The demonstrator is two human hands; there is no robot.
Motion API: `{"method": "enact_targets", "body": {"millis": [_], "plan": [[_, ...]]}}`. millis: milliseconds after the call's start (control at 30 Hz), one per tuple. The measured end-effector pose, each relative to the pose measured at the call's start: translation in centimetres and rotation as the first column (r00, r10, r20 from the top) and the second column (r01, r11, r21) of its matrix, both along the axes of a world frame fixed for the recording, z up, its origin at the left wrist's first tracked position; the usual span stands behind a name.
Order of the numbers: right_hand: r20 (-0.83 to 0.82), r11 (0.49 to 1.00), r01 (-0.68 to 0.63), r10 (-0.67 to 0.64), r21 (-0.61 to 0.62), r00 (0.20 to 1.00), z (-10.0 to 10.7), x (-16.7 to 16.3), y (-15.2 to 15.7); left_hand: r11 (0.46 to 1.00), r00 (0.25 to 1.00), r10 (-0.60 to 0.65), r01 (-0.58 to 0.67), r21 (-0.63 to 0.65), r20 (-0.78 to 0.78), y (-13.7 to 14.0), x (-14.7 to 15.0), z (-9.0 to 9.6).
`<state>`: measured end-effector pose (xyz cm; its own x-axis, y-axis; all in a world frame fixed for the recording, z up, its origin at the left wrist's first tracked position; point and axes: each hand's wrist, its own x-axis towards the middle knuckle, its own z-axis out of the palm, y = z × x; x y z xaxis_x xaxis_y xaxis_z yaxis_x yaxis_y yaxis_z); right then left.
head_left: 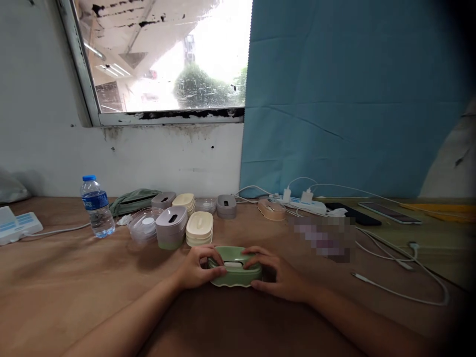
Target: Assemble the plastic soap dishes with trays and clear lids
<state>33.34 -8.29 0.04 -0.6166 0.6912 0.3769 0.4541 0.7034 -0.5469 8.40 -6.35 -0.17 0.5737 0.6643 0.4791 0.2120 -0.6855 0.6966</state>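
Note:
Both hands are on a green oval box (236, 278) on the brown tabletop, just in front of me. Its top has a dark-edged slot with something white showing in it, and a wavy cream edge runs along its base. My left hand (199, 267) grips the left end, thumb on the front and fingers curled over the top. At the right end, my right hand (280, 275) lays its fingers over the top near the slot, with the thumb low against the side. The box's back is hidden.
Behind the box stand a lilac-and-green box (171, 233), stacked cream lids (200, 228), a clear plastic tub (139, 230) and a grey box (226, 207). A water bottle (97, 208) is at left. White cables (401, 292), a power strip (308, 204) and a phone (388, 213) lie right.

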Motion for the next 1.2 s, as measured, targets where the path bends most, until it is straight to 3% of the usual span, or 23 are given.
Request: {"method": "enact_targets", "body": {"millis": [167, 333, 533, 867, 933, 1033, 1133, 1200], "plan": [[-0.156, 1.0, 0.0, -0.002, -0.008, 0.988, -0.6, -0.5, -0.2, 0.996, 0.998, 0.056, -0.054, -0.065, 0.035, -0.1, -0.2, 0.6], [-0.281, 0.996, 0.085, -0.093, -0.04, 0.955, -0.6, -1.4, -0.6, 0.987, 0.995, 0.091, -0.084, -0.139, 0.04, -0.5, -0.7, 1.0], [-0.326, 0.993, 0.099, -0.115, -0.065, 0.939, -0.6, -2.0, -1.1, 0.951, 0.991, 0.009, 0.033, -0.306, 0.135, -0.7, -1.0, 1.1], [-0.451, 0.958, 0.115, -0.228, -0.264, 0.863, -0.3, -1.2, -0.2, 0.967, 0.995, -0.048, 0.069, -0.247, 0.089, -0.8, -1.1, 0.2], [-0.526, 0.925, 0.117, -0.306, -0.361, 0.793, -0.5, -1.0, 0.1, 0.966, 0.996, -0.053, 0.071, -0.25, 0.076, -0.9, -1.0, 0.0], [-0.678, 0.85, 0.041, -0.446, -0.525, 0.584, -0.9, -0.7, 0.8, 0.966, 0.998, -0.047, 0.057, -0.25, 0.048, -0.8, -0.9, -0.1], [-0.756, 0.802, -0.019, -0.555, -0.597, 0.347, -1.2, -0.2, 1.8, 0.992, 0.993, -0.07, 0.059, -0.114, -0.098, -0.6, -0.9, 0.1], [-0.754, 0.78, 0.0, -0.604, -0.625, 0.258, -1.3, 0.4, 2.6, 0.997, 0.968, -0.081, 0.082, -0.007, -0.236, -0.7, -0.9, 0.4]]}}
